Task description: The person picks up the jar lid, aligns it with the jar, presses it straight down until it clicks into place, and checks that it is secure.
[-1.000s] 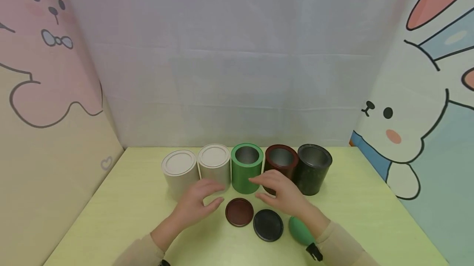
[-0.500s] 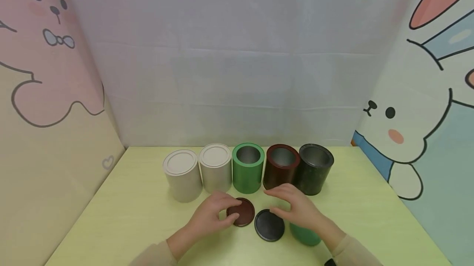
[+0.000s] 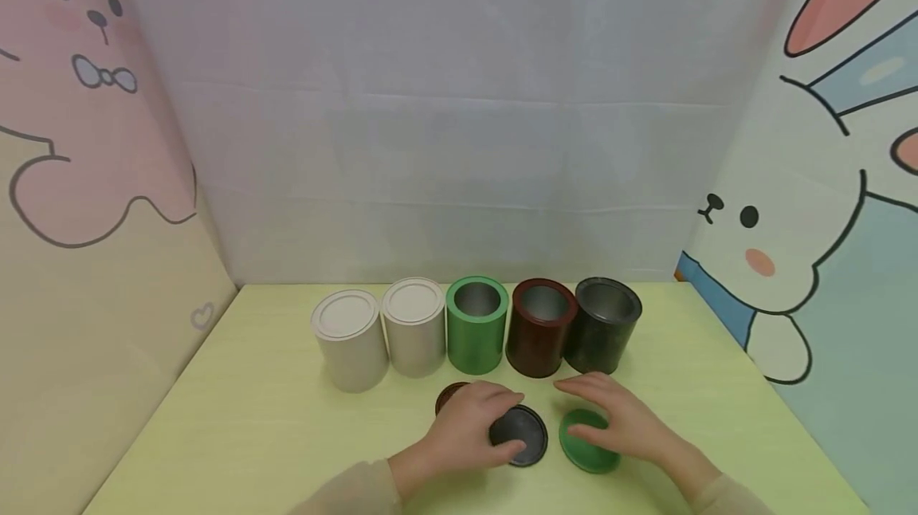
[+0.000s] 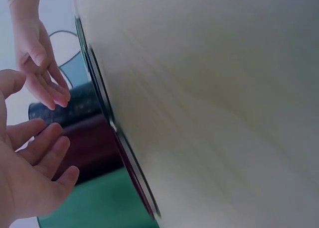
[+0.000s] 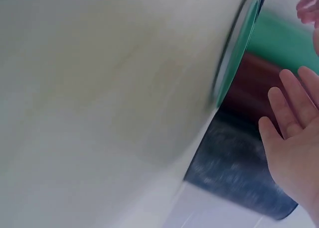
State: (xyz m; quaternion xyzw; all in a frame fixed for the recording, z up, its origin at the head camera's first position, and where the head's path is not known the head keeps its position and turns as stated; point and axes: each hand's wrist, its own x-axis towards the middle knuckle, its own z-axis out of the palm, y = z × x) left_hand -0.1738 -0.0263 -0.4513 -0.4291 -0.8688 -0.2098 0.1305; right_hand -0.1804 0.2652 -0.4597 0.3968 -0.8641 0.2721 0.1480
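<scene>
Over the black lid [image 3: 526, 437] hovers my left hand [image 3: 469, 429], thumb and fingers spread apart with nothing between them; it partly covers the dark red lid [image 3: 448, 396]. My right hand [image 3: 622, 419] hangs above the green lid [image 3: 590, 453], its fingers parted and bare. In the left wrist view, a gap shows between the left hand [image 4: 32, 175] and the lids' edges. The right wrist view likewise has the right hand [image 5: 294, 133] apart from the green lid [image 5: 238, 56]. All the lids lie flat on the table in a row.
Behind the lids stand two white lidded cans [image 3: 353, 351] [image 3: 416, 340], then an open green can [image 3: 476, 347], an open dark red can [image 3: 536, 346] and an open black can [image 3: 601, 343]. The pale yellow table [image 3: 244, 419] ends at a white cloth backdrop [image 3: 445, 140].
Both hands have moved to the right and lower in the head view, the left from beside the dark red lid to over the black one. Cans and lids look unmoved.
</scene>
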